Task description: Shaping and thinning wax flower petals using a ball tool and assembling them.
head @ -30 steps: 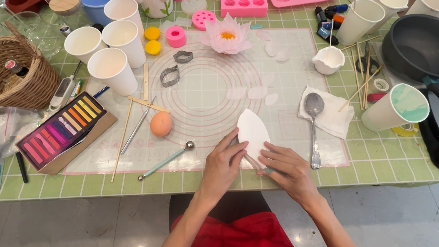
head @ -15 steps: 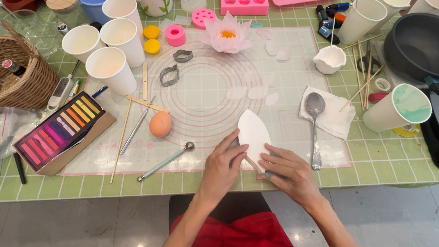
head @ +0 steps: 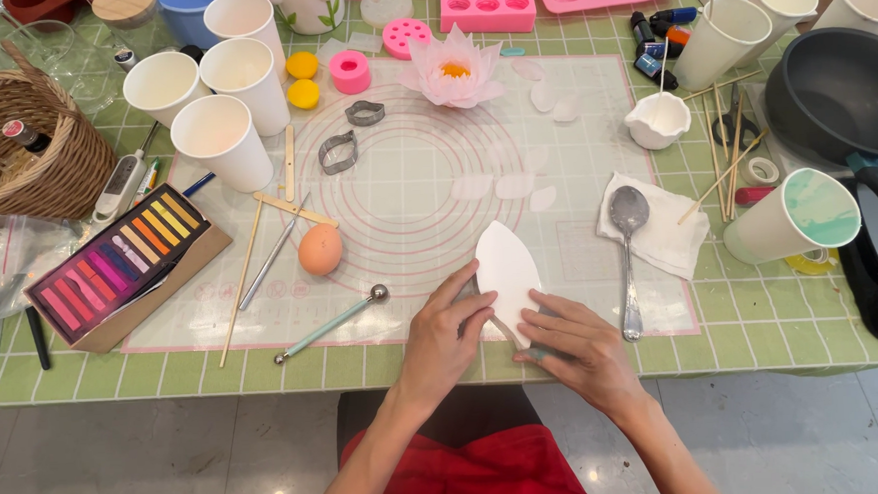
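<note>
Left hand fingers lightly curled, tips pressed on the left edge of a white leaf-shaped petal piece; no closed grip, more a pinning touch; right hand fingers bent, tips on the lower right edge of the same piece, thumb near its narrow base; whether anything is pinched beneath, cannot tell.

Petal piece flat on the silicone work mat, pointed end away from the fingers, lying between both hands at the mat's near edge.

Just left of the left fingers: ball-ended modelling tool lying slantwise; beyond it an egg, thin wooden sticks crossing nearby.

Just right of the right fingers: metal spoon resting on a folded white tissue.

Ahead of the fingers: small loose white petals, then a finished pink flower with yellow centre; two metal cutters ahead and left.

Far left: box of coloured pastels, white paper cups, wicker basket.

Far right: tilted cup with green inside, dark pan, all on the green-tiled desk.
</note>
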